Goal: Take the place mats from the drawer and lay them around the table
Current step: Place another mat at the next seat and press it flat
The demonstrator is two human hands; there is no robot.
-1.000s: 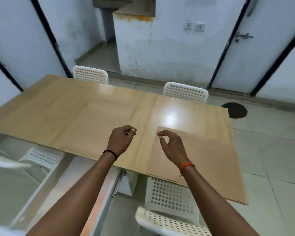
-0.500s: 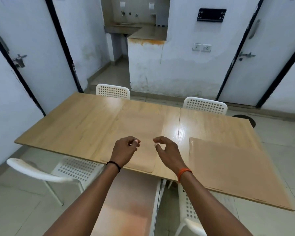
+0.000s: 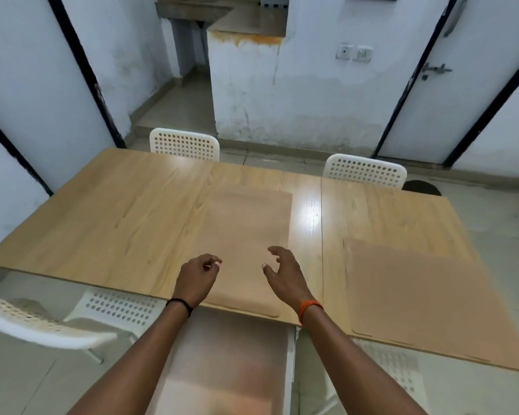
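Both hands hover over the near edge of the desk [image 3: 108, 223], holding nothing: the left hand [image 3: 197, 280] loosely curled, the right hand [image 3: 285, 275] with fingers spread. One place mat [image 3: 246, 235] lies flat under them on the desk. A second mat [image 3: 420, 292] lies to its right. Two white chairs [image 3: 185, 144] stand behind the desk.

**Chairs, doors and wall fittings**

Two white perforated chairs stand at 12 o'clock: one chair [image 3: 184, 144] toward 11, another chair [image 3: 364, 170] toward 1. A third chair [image 3: 45, 326] sits at 8 o'clock, partly blurred. White doors with black frames flank the room: a door [image 3: 27, 85] at 10, a door [image 3: 474, 79] at 2. Wall sockets [image 3: 354, 53] hang near 1 o'clock. A dark round patch [image 3: 421, 187] marks the floor at 2.
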